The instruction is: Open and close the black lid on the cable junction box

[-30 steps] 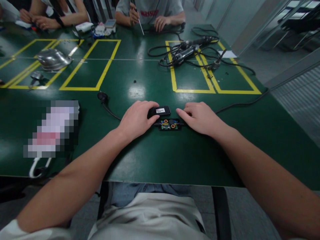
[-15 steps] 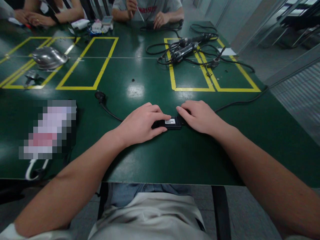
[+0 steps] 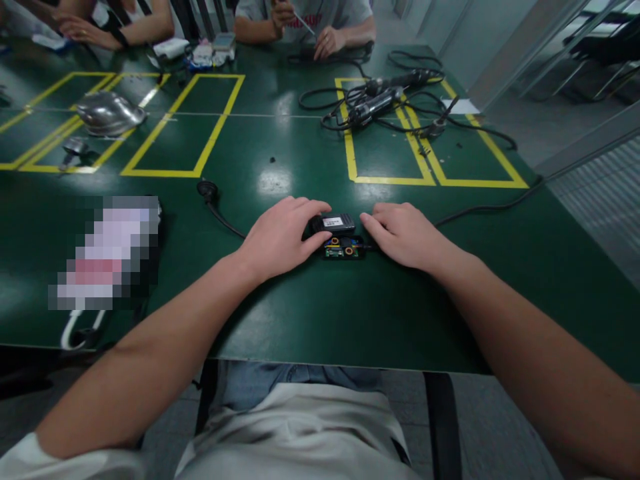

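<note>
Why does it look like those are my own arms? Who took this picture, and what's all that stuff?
No robot here: these are a person's left hand and right hand. The camera sits on that person's head, looking forward and down. The left hand holds a white-labelled black cover. Nearer the person is an open case with little electronic parts inside. The right hand is beside it; whether it grips anything is hard to see. The green table also has a black plug and a shiny metal piece. Across it sits another person.
</note>
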`<state>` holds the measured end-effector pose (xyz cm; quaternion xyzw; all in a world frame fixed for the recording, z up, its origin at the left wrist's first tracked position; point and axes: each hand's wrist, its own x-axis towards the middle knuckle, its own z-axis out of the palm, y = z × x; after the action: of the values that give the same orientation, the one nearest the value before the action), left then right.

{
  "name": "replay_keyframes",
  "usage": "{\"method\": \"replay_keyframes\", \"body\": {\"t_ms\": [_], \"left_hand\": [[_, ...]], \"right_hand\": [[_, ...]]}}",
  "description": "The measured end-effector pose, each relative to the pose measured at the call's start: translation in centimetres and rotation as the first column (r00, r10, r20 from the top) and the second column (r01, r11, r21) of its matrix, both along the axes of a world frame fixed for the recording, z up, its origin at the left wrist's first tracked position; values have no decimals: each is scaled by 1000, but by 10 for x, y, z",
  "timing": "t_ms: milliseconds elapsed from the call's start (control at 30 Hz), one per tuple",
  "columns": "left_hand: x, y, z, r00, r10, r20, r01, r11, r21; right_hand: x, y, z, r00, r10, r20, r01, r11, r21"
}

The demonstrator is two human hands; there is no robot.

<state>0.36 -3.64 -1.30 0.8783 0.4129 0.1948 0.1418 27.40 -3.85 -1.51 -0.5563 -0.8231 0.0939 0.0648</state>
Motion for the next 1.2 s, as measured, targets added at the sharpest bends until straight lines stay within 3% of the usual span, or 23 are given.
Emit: {"method": "replay_keyframes", "body": {"t_ms": [133, 467, 667, 800, 933, 1200], "left_hand": [[0, 2, -1, 995, 44, -90, -46, 999, -27], [-3, 0, -1, 997, 67, -27, -67, 998, -10], [-1, -1, 7, 974, 185, -132, -176, 981, 75], [1, -1, 9, 943, 127, -307, -116, 992, 54], [4, -3, 10, 916, 106, -387, -96, 994, 45], [3, -3, 13, 945, 111, -307, -96, 993, 65]], "right_hand": [[-1, -1, 0, 1000, 10, 6, -10, 1000, 4], [-4, -1, 1, 998, 38, 50, -38, 999, 1], [-2, 0, 0, 997, 52, 54, -52, 999, 6], [-1, 0, -1, 998, 54, 39, -54, 998, 9], [-1, 0, -1, 998, 53, 28, -54, 998, 24], [3, 0, 1, 995, 71, -66, -70, 997, 15]]}}
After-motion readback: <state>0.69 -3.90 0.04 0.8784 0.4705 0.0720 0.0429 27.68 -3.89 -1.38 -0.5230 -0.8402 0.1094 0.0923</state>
